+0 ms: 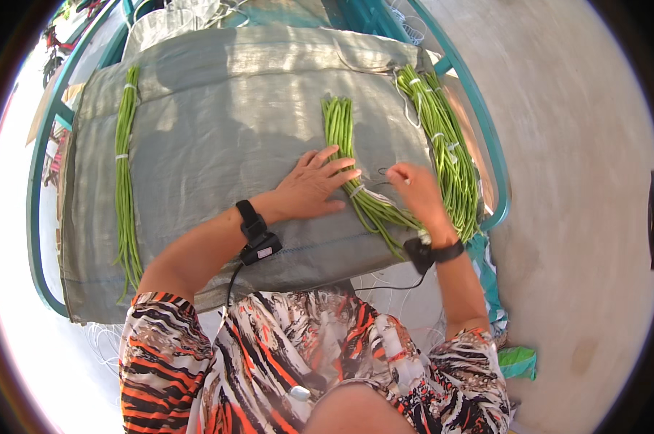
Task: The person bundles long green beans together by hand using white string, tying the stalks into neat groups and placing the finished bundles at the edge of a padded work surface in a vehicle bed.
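Observation:
A bundle of green long beans (338, 126) lies on a grey woven sheet (218, 137), with a white tie around its middle. My left hand (314, 186) rests over this bundle, palm down and fingers spread, the fingertips touching the beans just above the tie. To the right of it, my right hand (419, 192) is raised with its fingers curled together in a pinch, slightly blurred. A thin dark strand shows by its fingertips; whether the fingers grip it is unclear. The lower ends of the beans fan out beneath my right wrist.
Several tied bundles of long beans (450, 148) are heaped at the sheet's right edge. One narrow tied bundle (123, 166) lies along the left side. A teal metal rail (489, 137) curves around the sheet. Black cables run from the bands on my wrists.

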Available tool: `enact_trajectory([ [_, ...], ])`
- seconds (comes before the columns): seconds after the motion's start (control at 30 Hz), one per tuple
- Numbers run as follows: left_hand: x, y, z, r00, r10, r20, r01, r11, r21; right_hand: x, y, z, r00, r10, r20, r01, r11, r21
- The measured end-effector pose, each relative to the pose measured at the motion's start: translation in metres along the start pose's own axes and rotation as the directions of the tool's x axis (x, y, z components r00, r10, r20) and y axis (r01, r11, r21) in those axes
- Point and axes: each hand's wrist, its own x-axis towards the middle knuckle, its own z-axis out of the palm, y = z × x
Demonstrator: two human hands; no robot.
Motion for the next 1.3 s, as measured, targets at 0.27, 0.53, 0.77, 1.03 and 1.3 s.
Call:
enact_trajectory([
  [0.27, 0.004, 0.003, 0.003, 1.0, 0.002, 0.025, -0.002, 1.0, 0.001, -0.052, -0.005, 0.048, 0.959, 0.033, -0.281, 0.046, 0.961, 0.273],
  [0.53, 0.004, 0.002, 0.005, 1.0, -0.022, 0.003, 0.022, 0.998, 0.059, -0.056, -0.015, 0.048, 0.95, 0.262, -0.172, -0.101, 0.776, 0.622],
  [0.77, 0.005, 0.006, 0.002, 0.999, -0.045, 0.017, 0.044, 0.999, 0.026, -0.053, -0.015, 0.041, 0.939, 0.109, -0.327, 0.008, 0.941, 0.337],
  [1.03, 0.004, 0.006, 0.004, 0.998, -0.009, -0.065, 0.011, 0.999, 0.031, -0.055, -0.013, 0.034, 0.953, 0.17, -0.252, -0.02, 0.862, 0.506],
  [1.3, 0.003, 0.004, 0.002, 0.999, -0.035, 0.032, 0.034, 0.999, 0.035, -0.03, 0.003, -0.022, 0.828, 0.482, -0.286, 0.102, 0.372, 0.923],
])
